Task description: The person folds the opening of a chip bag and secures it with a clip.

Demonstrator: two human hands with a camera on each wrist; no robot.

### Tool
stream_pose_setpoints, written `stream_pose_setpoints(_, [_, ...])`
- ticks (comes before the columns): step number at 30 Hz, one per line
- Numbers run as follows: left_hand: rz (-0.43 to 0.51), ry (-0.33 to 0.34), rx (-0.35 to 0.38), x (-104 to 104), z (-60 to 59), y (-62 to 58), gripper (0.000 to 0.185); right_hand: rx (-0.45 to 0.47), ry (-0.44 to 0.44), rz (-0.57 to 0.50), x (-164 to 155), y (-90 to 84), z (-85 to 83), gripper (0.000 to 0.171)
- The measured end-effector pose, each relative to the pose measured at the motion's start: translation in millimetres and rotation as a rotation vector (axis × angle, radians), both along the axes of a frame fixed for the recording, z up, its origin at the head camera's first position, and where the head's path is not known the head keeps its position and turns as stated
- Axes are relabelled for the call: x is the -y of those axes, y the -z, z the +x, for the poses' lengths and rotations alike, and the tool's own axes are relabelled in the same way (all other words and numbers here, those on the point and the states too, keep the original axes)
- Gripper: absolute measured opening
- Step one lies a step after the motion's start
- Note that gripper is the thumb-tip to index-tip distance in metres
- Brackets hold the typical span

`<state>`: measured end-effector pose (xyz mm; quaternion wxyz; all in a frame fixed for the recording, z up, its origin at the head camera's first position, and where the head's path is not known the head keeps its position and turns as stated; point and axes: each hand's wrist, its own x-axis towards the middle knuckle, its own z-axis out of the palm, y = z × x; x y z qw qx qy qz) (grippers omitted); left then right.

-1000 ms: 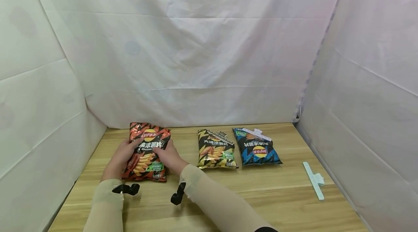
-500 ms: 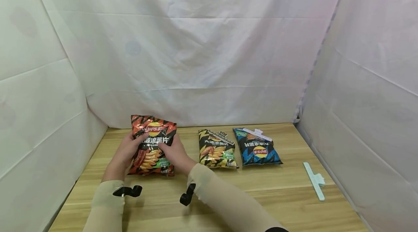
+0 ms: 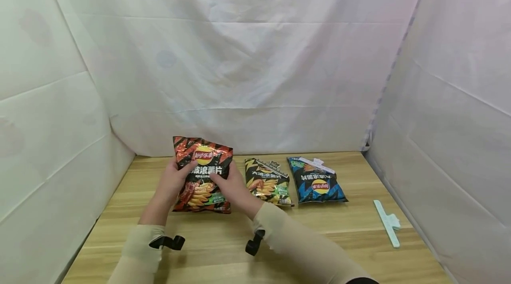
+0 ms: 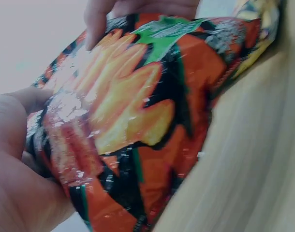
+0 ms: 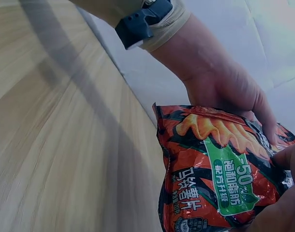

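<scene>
We see the left hand (image 3: 172,185) and right hand (image 3: 232,187) gripping the red chip bag (image 3: 202,174) upright on the counter (image 3: 223,248), just left of the yellow bag (image 3: 266,182).

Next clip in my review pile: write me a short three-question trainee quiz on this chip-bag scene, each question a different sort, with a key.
1. True or false: both the left hand and the right hand hold the red chip bag.
2. Multiple choice: which bag on the wooden table has a white clip along its top edge? A) the red chip bag B) the yellow chip bag C) the blue chip bag
3. Fill in: the loose white sealing clip lies on the table to the ___ of the blue chip bag.

Key
1. True; each hand grips one side of the bag, which stands upright.
2. C
3. Right, near the cloth wall.
</scene>
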<state>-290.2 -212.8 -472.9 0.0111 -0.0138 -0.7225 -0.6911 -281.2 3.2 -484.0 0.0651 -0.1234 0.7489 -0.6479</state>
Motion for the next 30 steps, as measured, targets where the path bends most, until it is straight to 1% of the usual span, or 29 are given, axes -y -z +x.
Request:
stream_pose_setpoints(3, [0.040,-0.018,-0.026,-16.2,5.8,-1.8,0.071,-0.003,-0.015,0.032,-18.2,-7.0,7.5,0.087])
stream_pose_setpoints(5, [0.060,-0.019,-0.043,-25.8,9.7,-2.5,0.067,-0.012,-0.029,0.059,-30.1,-11.4,12.7,0.093])
stream_pose_setpoints(7, [0.073,-0.013,-0.061,-34.6,13.5,-3.4,0.065,-0.031,-0.051,0.059,-41.2,-14.1,16.4,0.091])
stream_pose_setpoints(9, [0.089,-0.006,-0.084,-43.3,16.9,-3.0,0.064,-0.055,-0.073,0.055,-51.5,-15.9,19.1,0.083])
stream_pose_setpoints(12, [0.124,0.011,-0.128,-57.5,22.4,-2.8,0.063,-0.075,-0.067,0.078,-67.9,-18.6,24.2,0.079])
stream_pose_setpoints(17, [0.206,0.024,-0.195,-81.4,30.9,0.8,0.057,-0.124,-0.039,0.126,-93.6,-18.4,32.3,0.091])
stream_pose_setpoints(20, [0.235,0.048,-0.218,-92.9,35.2,3.6,0.057,-0.153,-0.053,0.115,-107.8,-15.9,35.8,0.088])
stream_pose_setpoints(23, [0.239,0.065,-0.220,-103.6,40.4,5.5,0.057,-0.154,-0.071,0.120,-122.3,-15.7,39.4,0.083])
stream_pose_setpoints(25, [0.239,0.078,-0.219,-110.7,43.4,6.2,0.056,-0.147,-0.079,0.128,-131.9,-17.0,41.9,0.076])
stream_pose_setpoints(28, [0.245,0.097,-0.217,-119.9,47.1,6.1,0.054,-0.149,-0.104,0.134,-144.4,-19.3,45.3,0.073])
stream_pose_setpoints(30, [0.258,0.107,-0.217,-124.7,48.8,5.6,0.053,-0.166,-0.111,0.150,-151.3,-20.7,47.6,0.076])
